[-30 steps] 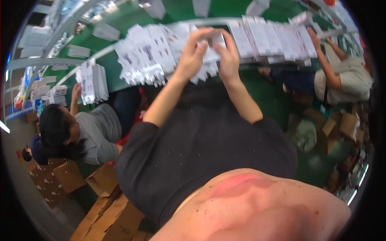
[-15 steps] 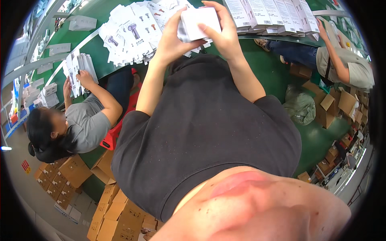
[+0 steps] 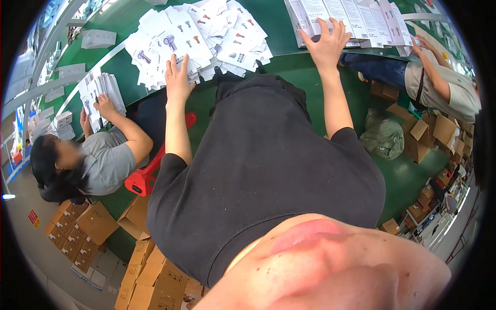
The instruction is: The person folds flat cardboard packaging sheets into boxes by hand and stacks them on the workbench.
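Note:
My left hand (image 3: 177,77) lies flat, fingers spread, on the near edge of a loose heap of white printed cards (image 3: 201,36) on the green table (image 3: 279,62). Resting with spread fingers, my right hand (image 3: 325,44) is on the near end of a row of white flat boxes (image 3: 351,18) at the table's right. Neither hand grips anything. My black shirt fills the middle of the view.
A seated person in a grey shirt (image 3: 101,160) at my left handles a stack of white cards (image 3: 101,93). Another person (image 3: 444,88) sits at the right. A red stool (image 3: 155,165) stands below me. Brown cartons (image 3: 82,227) crowd the floor; a green bag (image 3: 382,137) lies right.
My hands held a white card pack together above the table; now they are apart, the left on the card heap, the right on the box row, the pack gone from them.

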{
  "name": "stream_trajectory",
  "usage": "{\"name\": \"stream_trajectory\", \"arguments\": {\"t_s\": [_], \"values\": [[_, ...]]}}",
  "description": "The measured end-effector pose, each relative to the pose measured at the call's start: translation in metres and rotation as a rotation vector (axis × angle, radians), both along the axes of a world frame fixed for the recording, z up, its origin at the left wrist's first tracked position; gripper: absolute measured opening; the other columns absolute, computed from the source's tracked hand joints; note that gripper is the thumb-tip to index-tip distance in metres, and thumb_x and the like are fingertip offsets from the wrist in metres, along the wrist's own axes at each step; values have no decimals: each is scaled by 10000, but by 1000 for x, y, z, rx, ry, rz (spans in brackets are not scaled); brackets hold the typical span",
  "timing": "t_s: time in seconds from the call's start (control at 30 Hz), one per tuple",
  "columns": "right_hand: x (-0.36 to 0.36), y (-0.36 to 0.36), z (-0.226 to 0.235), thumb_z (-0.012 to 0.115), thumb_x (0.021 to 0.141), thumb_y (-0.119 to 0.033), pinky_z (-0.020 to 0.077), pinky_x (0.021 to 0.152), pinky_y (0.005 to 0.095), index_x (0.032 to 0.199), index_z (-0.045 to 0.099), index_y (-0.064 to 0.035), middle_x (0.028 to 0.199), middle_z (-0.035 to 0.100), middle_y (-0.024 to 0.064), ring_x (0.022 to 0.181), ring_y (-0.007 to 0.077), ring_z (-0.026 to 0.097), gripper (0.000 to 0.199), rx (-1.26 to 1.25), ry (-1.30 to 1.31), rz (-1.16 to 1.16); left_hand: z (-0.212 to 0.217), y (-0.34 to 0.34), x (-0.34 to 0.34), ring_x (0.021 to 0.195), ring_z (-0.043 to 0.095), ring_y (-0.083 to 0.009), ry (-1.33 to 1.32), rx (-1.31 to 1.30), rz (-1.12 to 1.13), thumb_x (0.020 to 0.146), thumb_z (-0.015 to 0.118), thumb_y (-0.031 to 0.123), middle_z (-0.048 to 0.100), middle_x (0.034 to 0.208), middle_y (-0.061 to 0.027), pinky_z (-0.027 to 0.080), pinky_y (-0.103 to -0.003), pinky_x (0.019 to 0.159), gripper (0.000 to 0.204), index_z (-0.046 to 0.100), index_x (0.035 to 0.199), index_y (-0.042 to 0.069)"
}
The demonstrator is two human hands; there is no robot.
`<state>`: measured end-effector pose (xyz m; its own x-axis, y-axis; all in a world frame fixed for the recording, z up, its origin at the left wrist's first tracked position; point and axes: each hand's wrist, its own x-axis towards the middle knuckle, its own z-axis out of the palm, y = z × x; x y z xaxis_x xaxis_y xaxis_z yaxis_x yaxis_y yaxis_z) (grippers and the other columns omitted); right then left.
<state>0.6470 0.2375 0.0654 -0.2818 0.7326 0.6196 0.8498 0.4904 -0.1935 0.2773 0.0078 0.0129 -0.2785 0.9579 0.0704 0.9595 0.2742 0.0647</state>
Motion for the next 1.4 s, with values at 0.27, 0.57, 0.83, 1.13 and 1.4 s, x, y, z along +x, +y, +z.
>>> {"name": "stream_trajectory", "arguments": {"t_s": [0.27,0.57,0.83,1.13,1.4], "values": [[-66,-43,-16,783,819,-223,270,1177,554,1094,707,-127,1337,564,37,1361,344,460,302,-201,221,369,37,1,19,1311,554,-327,-147,164,70,822,653,-43,580,1410,-173,469,-437,1063,535,609,1345,59],[-127,-51,27,878,708,-287,224,1193,574,1371,586,-135,1527,371,181,1416,377,397,740,-341,496,770,149,33,75,990,717,-241,-337,757,-39,903,612,-72,745,1093,-120,545,-311,863,345,672,1236,-7],[-133,-34,36,953,500,-363,122,1169,693,1509,443,-180,1564,265,253,1444,457,306,1144,-164,177,821,157,43,57,786,615,-98,-1419,225,155,844,686,22,725,953,-74,488,-213,682,366,670,1206,-26],[-128,-48,38,958,452,-332,130,1182,669,1509,426,-185,1540,306,262,1422,466,319,1193,-295,232,941,169,72,34,717,606,-112,-1211,-213,35,760,736,52,712,888,-83,486,-226,611,498,648,1243,-27],[-116,-46,6,952,498,-285,307,1162,528,1500,418,-108,1503,398,235,1348,399,446,1148,-695,428,821,165,102,40,946,667,-242,-900,-82,202,708,813,118,698,1165,-169,536,-309,818,682,577,1336,-2]]}}
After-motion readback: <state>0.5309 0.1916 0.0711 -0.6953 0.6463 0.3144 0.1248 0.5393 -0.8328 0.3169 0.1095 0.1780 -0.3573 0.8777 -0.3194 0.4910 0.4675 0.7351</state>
